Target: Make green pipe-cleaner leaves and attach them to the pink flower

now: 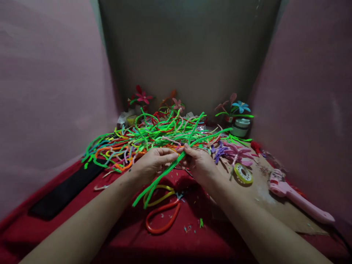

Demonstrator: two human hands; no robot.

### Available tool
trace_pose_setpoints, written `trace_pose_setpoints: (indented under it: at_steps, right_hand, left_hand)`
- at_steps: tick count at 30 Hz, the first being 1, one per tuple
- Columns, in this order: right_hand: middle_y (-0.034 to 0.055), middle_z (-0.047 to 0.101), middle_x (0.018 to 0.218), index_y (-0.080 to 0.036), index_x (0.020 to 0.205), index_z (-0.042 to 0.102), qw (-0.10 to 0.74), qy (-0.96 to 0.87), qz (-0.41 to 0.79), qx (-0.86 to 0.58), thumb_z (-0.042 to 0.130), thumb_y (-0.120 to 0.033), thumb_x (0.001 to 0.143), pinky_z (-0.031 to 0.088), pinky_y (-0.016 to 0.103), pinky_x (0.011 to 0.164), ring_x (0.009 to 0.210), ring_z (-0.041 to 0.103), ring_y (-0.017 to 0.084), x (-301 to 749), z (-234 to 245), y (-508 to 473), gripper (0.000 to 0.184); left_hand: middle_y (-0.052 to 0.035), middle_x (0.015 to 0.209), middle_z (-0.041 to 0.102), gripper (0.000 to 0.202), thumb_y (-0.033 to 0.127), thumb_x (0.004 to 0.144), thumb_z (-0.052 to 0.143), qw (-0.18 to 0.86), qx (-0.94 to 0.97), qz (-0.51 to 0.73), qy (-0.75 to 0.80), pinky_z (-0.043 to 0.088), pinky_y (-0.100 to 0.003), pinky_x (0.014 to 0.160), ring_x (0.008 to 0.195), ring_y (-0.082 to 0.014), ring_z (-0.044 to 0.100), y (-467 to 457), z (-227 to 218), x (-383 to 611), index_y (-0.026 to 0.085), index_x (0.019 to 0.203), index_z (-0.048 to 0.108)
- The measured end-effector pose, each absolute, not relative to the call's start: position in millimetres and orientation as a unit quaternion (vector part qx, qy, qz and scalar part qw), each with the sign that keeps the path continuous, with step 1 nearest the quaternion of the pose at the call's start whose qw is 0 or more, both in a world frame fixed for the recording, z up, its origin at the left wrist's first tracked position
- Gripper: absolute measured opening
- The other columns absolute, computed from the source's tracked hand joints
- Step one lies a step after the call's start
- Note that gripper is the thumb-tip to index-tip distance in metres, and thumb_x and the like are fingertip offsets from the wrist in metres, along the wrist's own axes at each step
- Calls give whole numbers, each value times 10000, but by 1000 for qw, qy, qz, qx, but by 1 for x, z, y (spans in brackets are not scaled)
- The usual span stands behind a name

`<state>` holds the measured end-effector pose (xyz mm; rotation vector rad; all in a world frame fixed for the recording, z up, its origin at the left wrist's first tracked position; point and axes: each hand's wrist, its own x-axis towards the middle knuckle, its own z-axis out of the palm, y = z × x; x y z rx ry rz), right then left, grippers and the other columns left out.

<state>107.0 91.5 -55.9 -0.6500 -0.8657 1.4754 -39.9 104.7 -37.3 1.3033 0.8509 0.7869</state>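
Green fuzzy pipe cleaners [170,167] cross in front of me, their near ends pointing down left and their far ends spread up right. My right hand [199,163] pinches them between thumb and fingers where they meet. Beside it, my left hand [156,161] is closed with its thumb and fingertips against the same green stems; part of its grip is hidden. Scissors [158,231] with red and yellow handles lie on the red cloth [123,223] below my hands, their blades partly in shadow.
Behind my hands spreads a tangled heap of coloured pipe cleaners [165,128]. A blue flower [241,106] stands near a lidded jar [240,127]. On cardboard [264,201] lie a tape roll [243,173] and a pink corded tool [302,201]. A black flat strip [66,192] lies left.
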Motion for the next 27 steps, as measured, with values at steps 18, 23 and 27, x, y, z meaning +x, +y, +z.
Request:
trace_pose_setpoints:
  at_steps: [18, 23, 27]
  right_hand:
    - [23, 632, 626, -101, 657, 639, 570, -353, 705, -232, 678, -61, 568, 509, 239, 531, 518, 559, 96, 118, -67, 95, 106]
    - [-12, 566, 478, -117, 514, 552, 568, -295, 731, -238, 647, -17, 543, 508, 242, 500, 456, 540, 93, 118, -62, 92, 141]
    - [-9, 551, 468, -98, 552, 589, 561, -260, 750, -235, 635, -29, 569, 502, 234, 529, 463, 521, 80, 118, -62, 93, 85]
  left_hand:
    - [-23, 575, 629, 117, 213, 656, 665, 668, 532, 344, 391, 350, -163, 435, 461, -69, 513, 98, -32, -33, 108, 647, 615]
    - [-20, 602, 641, 123, 201, 636, 686, 674, 514, 378, 373, 402, -163, 480, 497, -78, 550, 95, -31, -31, 109, 684, 619]
    - [1, 545, 607, 147, 212, 637, 702, 660, 518, 389, 381, 332, -139, 397, 414, -43, 483, 97, -35, -32, 105, 690, 616]
